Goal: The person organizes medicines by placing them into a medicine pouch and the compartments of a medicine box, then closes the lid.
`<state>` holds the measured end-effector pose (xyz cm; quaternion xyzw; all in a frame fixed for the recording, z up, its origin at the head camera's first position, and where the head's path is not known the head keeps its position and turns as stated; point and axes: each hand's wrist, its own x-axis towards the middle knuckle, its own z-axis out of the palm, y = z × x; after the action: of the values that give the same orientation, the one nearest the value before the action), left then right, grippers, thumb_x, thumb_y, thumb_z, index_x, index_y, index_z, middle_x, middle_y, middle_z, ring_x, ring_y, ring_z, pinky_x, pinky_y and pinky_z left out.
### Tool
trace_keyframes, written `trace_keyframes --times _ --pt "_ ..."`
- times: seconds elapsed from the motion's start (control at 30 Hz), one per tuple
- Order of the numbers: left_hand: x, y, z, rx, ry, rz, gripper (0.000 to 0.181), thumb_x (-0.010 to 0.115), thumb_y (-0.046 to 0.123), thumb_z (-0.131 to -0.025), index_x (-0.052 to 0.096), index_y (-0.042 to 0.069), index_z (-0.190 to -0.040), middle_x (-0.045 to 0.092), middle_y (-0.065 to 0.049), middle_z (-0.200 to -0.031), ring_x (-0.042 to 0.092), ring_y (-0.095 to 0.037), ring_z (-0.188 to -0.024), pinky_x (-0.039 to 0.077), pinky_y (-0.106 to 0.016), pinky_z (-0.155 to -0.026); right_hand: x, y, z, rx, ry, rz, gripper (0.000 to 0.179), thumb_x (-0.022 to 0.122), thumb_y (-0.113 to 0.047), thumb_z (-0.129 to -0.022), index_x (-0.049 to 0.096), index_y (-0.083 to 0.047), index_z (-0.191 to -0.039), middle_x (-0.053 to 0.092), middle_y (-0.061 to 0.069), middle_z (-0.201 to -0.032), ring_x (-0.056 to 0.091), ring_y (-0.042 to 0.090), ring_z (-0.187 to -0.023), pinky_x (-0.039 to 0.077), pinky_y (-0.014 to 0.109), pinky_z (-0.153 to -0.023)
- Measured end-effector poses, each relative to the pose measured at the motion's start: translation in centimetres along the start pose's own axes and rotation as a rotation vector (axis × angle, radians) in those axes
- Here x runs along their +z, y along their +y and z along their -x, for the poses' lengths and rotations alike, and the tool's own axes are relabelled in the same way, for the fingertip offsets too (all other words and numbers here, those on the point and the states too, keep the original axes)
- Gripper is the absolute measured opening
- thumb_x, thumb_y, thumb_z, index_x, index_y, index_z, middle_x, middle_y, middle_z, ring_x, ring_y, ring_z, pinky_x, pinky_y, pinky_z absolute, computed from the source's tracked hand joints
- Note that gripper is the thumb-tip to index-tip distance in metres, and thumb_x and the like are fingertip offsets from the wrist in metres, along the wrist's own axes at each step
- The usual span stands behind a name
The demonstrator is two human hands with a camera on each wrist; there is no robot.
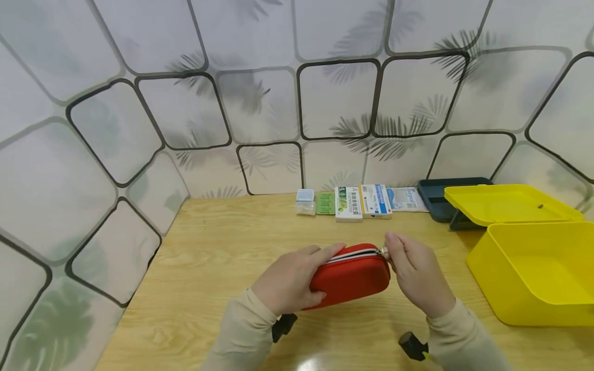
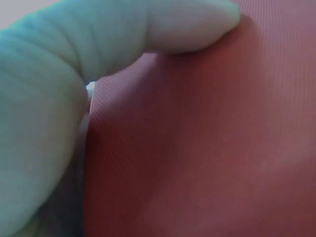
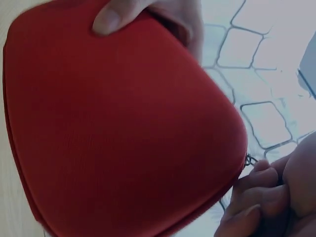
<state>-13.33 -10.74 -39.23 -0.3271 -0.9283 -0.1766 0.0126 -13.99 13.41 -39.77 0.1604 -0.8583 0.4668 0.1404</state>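
Note:
A red zippered case (image 1: 352, 278) is held above the table near its middle, tilted, with its white-edged zipper (image 1: 355, 254) facing up and away. My left hand (image 1: 297, 278) grips the case's left end, the thumb lying along its near face; the left wrist view shows that thumb (image 2: 187, 24) against the red fabric. At the right end, my right hand (image 1: 417, 273) pinches the metal zipper pull (image 1: 382, 251) between thumb and fingers. In the right wrist view the curled fingers (image 3: 256, 192) meet the small pull at the case's corner. The inside of the case is hidden.
Along the back lie a small white-and-blue box (image 1: 305, 196), a green packet (image 1: 325, 203), two medicine boxes (image 1: 348, 203) and a white-blue sachet (image 1: 408, 199). A dark tray (image 1: 433, 201) and a yellow bin (image 1: 515, 278) with its lid (image 1: 510, 203) raised stand at the right.

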Motion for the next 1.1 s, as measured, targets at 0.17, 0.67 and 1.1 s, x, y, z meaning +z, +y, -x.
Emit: trace_keyframes --times 0.17,0.67,1.1 --pt "-0.2 0.2 -0.2 0.032 0.047 -0.060 0.089 0.085 0.021 -0.070 0.039 0.026 -0.146 0.064 0.000 -0.109 0.061 -0.012 -0.088 0.053 -0.029 -0.079 0.0 -0.4 0.5 -0.065 0.059 0.074 0.035 0.041 -0.020 -0.105 0.052 -0.011 -0.073 0.039 -0.003 -0.056 0.037 0.011 -0.047 0.031 0.024 -0.042" --pt "2.1 0.5 -0.9 0.092 0.067 -0.259 0.088 0.086 0.024 -0.066 0.044 0.025 -0.143 0.064 0.002 -0.100 0.062 -0.012 -0.077 0.055 -0.029 -0.069 2.2 -0.8 1.2 -0.282 -0.103 0.319 0.012 0.069 -0.026 -0.090 0.064 -0.021 -0.080 0.055 -0.014 -0.067 0.045 -0.001 -0.055 0.042 0.018 -0.050" --pt "0.6 -0.5 -0.5 0.156 0.169 -0.145 0.084 0.084 0.020 -0.067 0.046 0.021 -0.142 0.063 0.002 -0.110 0.063 -0.013 -0.088 0.055 -0.031 -0.078 0.2 2.1 -0.9 -0.204 -0.356 0.064 0.077 0.082 -0.044 -0.072 0.045 -0.020 -0.135 0.057 -0.002 -0.125 0.057 0.014 -0.104 0.055 0.034 -0.082"
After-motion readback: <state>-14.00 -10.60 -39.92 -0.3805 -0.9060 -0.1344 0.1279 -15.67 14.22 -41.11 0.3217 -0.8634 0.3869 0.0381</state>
